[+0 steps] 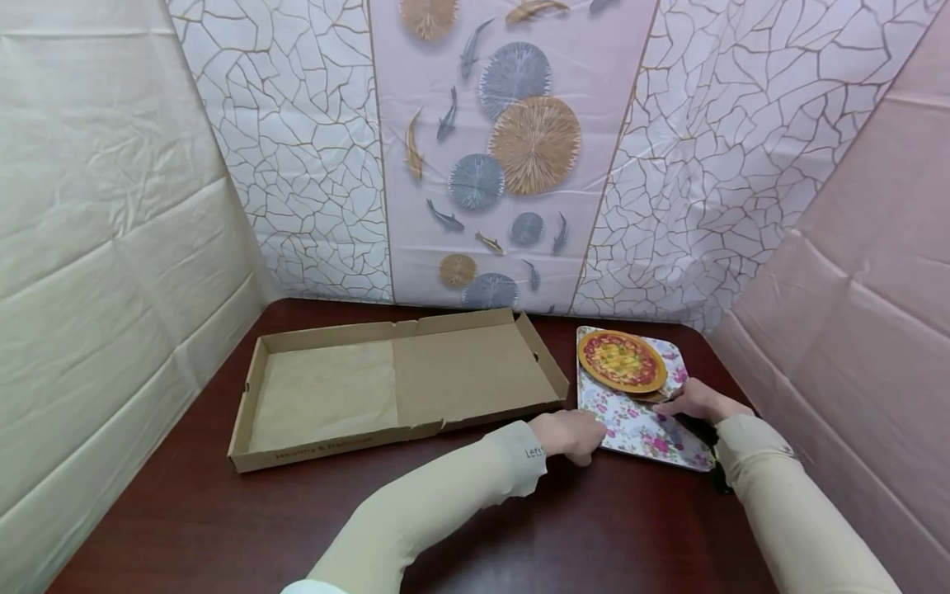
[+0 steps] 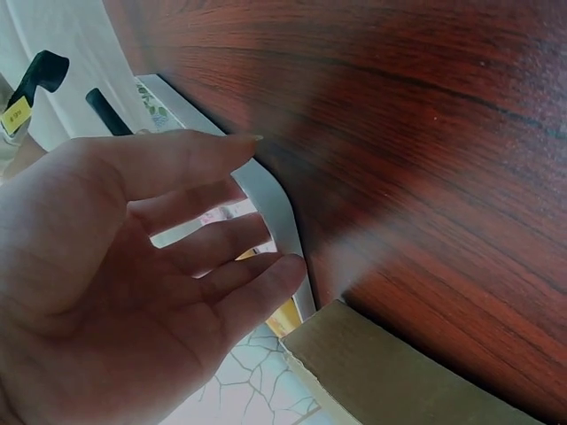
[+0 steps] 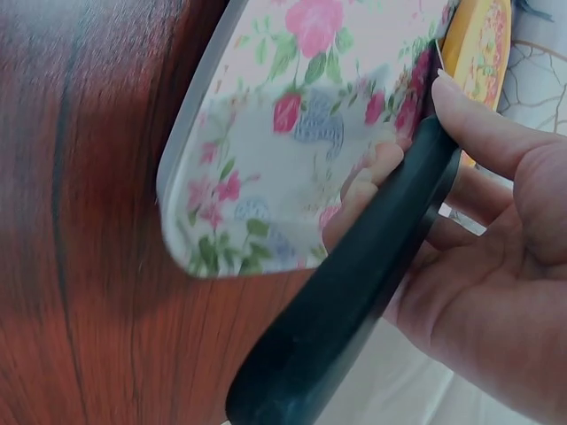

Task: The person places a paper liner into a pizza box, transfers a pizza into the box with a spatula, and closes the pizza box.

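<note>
The tool is located over the tray, its black handle slanting across the right edge towards the near right corner. The right hand is clamped on the front of the handle, thumb opposed to fingers, probably for control of the blade. The handle is smooth, thick and rounded at the butt; little of the dark blade shows. The blade end points at the near side of the pizza; whether it passes beneath cannot be told. The pizza, red and yellow within an orange rim, sits towards the tray's far left corner. The left hand, thumb and fingers apart, is at the near left corner, possibly to steady the tray; contact cannot be confirmed. The open box lies left of the tray, towards the far edge of the tabletop.
</note>
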### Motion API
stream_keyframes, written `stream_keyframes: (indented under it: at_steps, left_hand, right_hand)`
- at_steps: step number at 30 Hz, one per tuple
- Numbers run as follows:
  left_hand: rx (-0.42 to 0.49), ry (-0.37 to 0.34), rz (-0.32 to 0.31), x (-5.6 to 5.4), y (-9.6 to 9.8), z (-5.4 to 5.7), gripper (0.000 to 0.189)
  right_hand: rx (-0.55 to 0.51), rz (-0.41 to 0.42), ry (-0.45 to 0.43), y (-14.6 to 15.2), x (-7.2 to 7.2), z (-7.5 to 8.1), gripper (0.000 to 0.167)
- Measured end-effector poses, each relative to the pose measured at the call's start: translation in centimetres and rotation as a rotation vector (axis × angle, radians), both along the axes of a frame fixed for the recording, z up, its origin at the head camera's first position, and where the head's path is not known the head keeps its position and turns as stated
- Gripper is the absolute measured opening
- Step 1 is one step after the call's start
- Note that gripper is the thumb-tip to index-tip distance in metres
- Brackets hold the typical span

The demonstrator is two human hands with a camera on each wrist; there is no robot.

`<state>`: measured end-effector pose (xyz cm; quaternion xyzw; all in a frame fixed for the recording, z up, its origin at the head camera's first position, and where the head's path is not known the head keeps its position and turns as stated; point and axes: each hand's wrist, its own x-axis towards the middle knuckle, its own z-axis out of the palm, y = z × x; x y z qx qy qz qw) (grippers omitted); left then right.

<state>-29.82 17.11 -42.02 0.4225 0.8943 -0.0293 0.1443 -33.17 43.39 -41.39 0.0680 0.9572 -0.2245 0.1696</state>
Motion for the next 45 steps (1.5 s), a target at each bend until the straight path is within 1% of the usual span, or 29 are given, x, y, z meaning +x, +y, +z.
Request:
stream_keyframes:
  at_steps: [3,7,9,13,18,20,24,28,31,34,41,45]
  left_hand:
    - [-0.001,0.002,-0.009,0.1,0.0,0.0,0.017]
    - [0.002,0.011,-0.016,0.3,0.0,0.0,0.018]
    - [0.003,0.016,-0.013,0.3,0.1,0.0,0.018]
    - [0.008,0.011,-0.001,0.3,0.2,0.0,0.018]
    - [0.008,0.011,-0.015,0.3,0.1,0.0,0.018]
    - [0.0,0.011,-0.016,0.3,0.1,-0.1,0.017]
    - [-0.021,0.017,-0.011,0.2,0.1,-0.2,0.011]
    - [-0.021,0.018,-0.016,0.2,0.1,-0.3,0.009]
    - [-0.015,0.014,-0.021,0.2,0.1,-0.3,0.011]
    - [-0.006,0.008,-0.026,0.2,0.0,-0.3,0.013]
    - [-0.003,0.026,-0.035,0.2,-0.1,-0.2,0.021]
    - [-0.005,0.016,-0.027,0.2,-0.2,-0.1,0.022]
  right_hand:
    - [-0.026,-0.016,-0.004,-0.2,-0.3,-0.3,0.033]
    - [-0.022,-0.013,0.009,-0.3,-0.3,-0.6,0.036]
    - [-0.019,-0.017,0.015,-0.3,-0.2,-0.6,0.034]
    - [-0.001,0.003,0.048,-0.2,0.0,-0.6,0.033]
    - [0.04,0.049,0.085,-0.1,0.4,-0.7,0.029]
    - [0.046,0.051,0.09,-0.1,0.5,-0.8,0.029]
    - [0.097,0.043,0.092,-0.2,0.6,-1.1,0.036]
    - [0.153,0.033,0.086,-0.3,0.8,-1.1,0.043]
    - [0.162,0.033,0.101,-0.2,1.0,-1.0,0.052]
    - [0.166,0.037,0.119,-0.2,1.0,-1.1,0.053]
    - [0.121,0.03,0.138,-0.1,1.1,-2.0,0.032]
    - [0.089,0.025,0.163,0.2,1.3,-2.7,0.03]
